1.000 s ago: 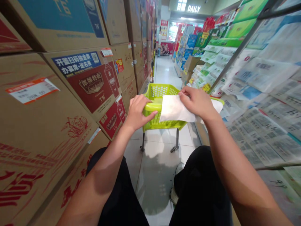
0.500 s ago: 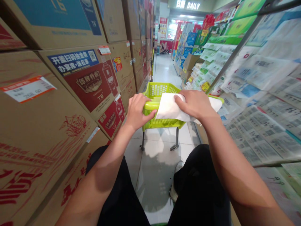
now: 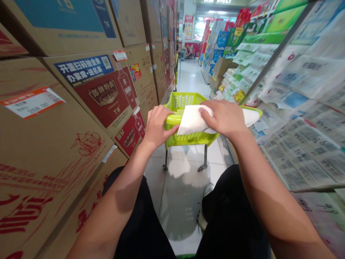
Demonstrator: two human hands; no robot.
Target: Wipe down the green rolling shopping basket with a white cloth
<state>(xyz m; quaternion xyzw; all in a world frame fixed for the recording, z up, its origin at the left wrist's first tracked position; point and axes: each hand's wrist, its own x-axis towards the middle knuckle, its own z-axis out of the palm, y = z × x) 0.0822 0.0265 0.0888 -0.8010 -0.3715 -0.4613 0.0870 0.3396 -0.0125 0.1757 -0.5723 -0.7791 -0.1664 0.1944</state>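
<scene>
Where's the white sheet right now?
In the head view, the white sheet is under the right hand, over the green cart's near edge, right of the left hand.

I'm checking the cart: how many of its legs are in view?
2: left leg and right leg, under the near end of the cart. Others may be hidden.

The cart is latticed lime green, the sheet plain white, the near carton brown with red print.
</scene>
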